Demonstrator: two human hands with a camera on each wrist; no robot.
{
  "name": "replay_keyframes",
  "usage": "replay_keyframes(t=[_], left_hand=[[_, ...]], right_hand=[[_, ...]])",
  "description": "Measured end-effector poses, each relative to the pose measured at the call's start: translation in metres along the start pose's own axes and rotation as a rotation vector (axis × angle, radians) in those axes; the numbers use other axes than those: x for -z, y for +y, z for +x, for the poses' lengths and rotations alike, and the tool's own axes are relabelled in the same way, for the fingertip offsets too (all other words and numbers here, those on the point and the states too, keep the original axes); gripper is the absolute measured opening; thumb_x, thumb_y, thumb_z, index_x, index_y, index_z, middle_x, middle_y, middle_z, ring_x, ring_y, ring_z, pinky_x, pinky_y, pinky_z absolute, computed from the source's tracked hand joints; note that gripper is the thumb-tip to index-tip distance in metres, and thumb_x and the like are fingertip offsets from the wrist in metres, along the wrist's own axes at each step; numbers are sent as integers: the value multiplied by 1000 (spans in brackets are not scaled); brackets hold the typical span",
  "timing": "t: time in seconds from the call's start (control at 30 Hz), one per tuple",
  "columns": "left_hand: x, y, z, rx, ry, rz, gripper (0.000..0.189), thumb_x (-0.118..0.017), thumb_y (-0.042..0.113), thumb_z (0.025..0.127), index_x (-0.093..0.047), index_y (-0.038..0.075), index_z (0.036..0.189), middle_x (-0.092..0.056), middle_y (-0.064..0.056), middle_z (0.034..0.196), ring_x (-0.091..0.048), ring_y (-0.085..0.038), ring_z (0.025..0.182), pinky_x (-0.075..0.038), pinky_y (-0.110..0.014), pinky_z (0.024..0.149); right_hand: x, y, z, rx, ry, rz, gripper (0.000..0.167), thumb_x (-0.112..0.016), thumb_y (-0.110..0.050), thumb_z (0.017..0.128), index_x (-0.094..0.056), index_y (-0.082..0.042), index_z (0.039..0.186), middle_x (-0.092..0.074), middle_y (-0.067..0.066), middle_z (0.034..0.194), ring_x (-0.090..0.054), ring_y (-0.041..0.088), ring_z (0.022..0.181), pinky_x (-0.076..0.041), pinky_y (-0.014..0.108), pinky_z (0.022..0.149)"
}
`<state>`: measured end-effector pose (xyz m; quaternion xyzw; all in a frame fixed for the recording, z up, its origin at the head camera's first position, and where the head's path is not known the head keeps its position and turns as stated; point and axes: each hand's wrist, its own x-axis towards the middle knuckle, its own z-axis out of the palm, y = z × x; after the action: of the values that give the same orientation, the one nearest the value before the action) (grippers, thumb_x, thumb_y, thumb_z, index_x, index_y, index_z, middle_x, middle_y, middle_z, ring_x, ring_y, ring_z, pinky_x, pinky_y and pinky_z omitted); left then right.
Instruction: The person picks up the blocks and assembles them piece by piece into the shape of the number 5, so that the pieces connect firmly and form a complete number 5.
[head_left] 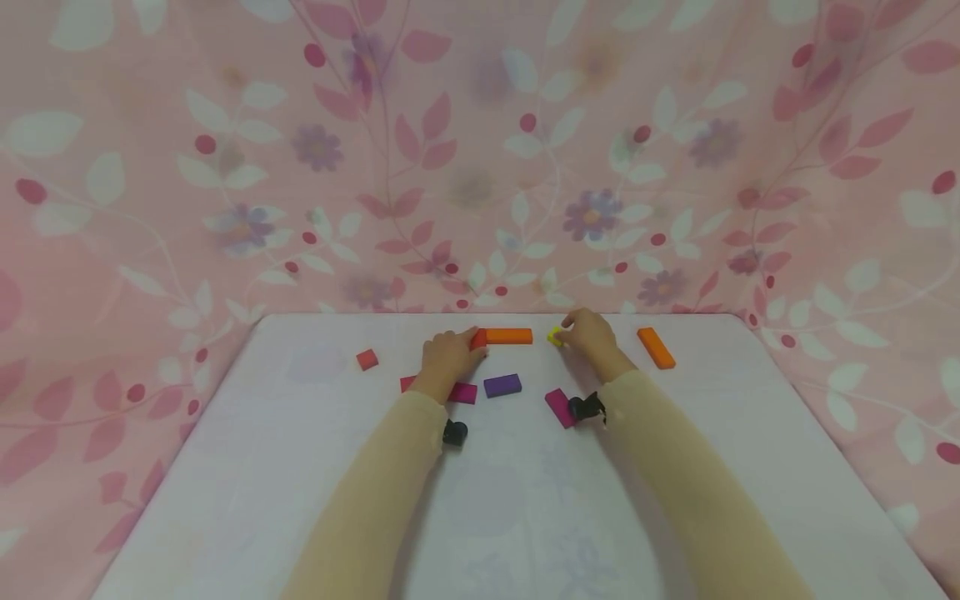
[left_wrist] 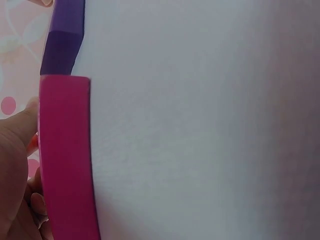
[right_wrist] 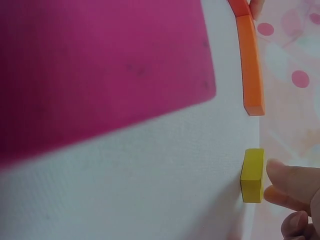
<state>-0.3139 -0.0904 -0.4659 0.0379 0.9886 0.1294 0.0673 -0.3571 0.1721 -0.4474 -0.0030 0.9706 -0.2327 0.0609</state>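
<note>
In the head view my left hand (head_left: pixel 448 358) pinches a small red block (head_left: pixel 478 338) at the back of the table, its thumb on the near side. That block touches the left end of a long orange block (head_left: pixel 510 336). My right hand (head_left: pixel 588 337) is beside a small yellow block (head_left: pixel 554 336). In the right wrist view the thumb and finger are just beside the yellow block (right_wrist: pixel 252 175), with a narrow gap. Under the left wrist lies a magenta block (head_left: pixel 463 392), filling much of the left wrist view's left side.
A purple block (head_left: pixel 502 385) and another magenta block (head_left: pixel 559 407) lie nearer on the white table (head_left: pixel 495 500). At the left is a red block (head_left: pixel 367 359), at the right a long orange block (head_left: pixel 656 347). A floral cloth (head_left: pixel 480 167) stands behind the table.
</note>
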Motion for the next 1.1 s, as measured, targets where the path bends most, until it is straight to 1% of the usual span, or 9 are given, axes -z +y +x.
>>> replay_keyframes(t=[0.17,0.3,0.43,0.53,0.63,0.77,0.93,1.0,1.1], left_hand=[[-3,-1,2,-1,0,-4,64,-54,53,99,-37,30,156,-61,-16,125,-54,-35,112,-41,-50,99],[-3,-1,3,-2,8,1,65,-55,53,98,-37,30,156,-62,-15,121,-55,-34,109,-42,-49,96],[-3,-1,3,7,4,-1,65,-55,54,98,-36,31,156,-62,-16,120,-55,-33,108,-42,-48,95],[-5,-2,4,14,-5,-5,65,-54,55,98,-36,31,156,-61,-16,123,-54,-34,111,-41,-49,97],[-7,-2,5,16,-8,-4,65,-54,56,98,-36,32,156,-61,-17,125,-54,-35,112,-41,-50,98],[-7,-2,5,13,-1,-2,65,-54,55,98,-37,31,156,-61,-17,126,-55,-36,113,-41,-50,98],[-7,-3,5,10,1,-1,65,-53,55,99,-37,31,156,-60,-17,129,-54,-36,115,-41,-51,99],[-7,-3,5,8,-3,-1,65,-53,55,99,-36,31,156,-60,-17,130,-54,-37,116,-40,-52,100],[-7,-3,4,4,-7,-3,65,-53,55,99,-36,31,156,-60,-17,130,-54,-36,116,-40,-51,100]], right_hand=[[2,-2,0,-37,-30,-9,33,-71,-26,92,-71,-5,118,-65,17,125,-58,33,98,-47,45,86],[3,-4,1,-9,-43,-12,32,-72,-23,91,-72,-7,119,-65,16,126,-57,33,98,-47,44,87],[2,-4,4,38,-70,6,31,-72,-20,92,-72,-7,121,-64,16,129,-56,32,101,-46,45,93],[-1,-4,8,55,-91,32,30,-71,-19,93,-72,-8,121,-62,15,133,-55,32,105,-45,45,97],[-3,-3,12,65,-106,48,31,-72,-19,93,-72,-9,122,-61,14,135,-54,31,107,-46,45,98],[-4,-1,16,95,-128,32,32,-71,-19,94,-72,-9,124,-62,14,134,-56,31,110,-46,45,99],[-5,-3,19,142,-157,13,31,-70,-18,95,-72,-11,124,-63,13,134,-53,33,125,-41,46,107],[-5,-4,19,159,-168,8,31,-70,-18,95,-72,-11,125,-62,14,135,-51,33,129,-39,46,108],[-4,-7,18,164,-180,10,31,-70,-18,95,-71,-11,126,-62,14,134,-52,34,127,-40,46,107]])
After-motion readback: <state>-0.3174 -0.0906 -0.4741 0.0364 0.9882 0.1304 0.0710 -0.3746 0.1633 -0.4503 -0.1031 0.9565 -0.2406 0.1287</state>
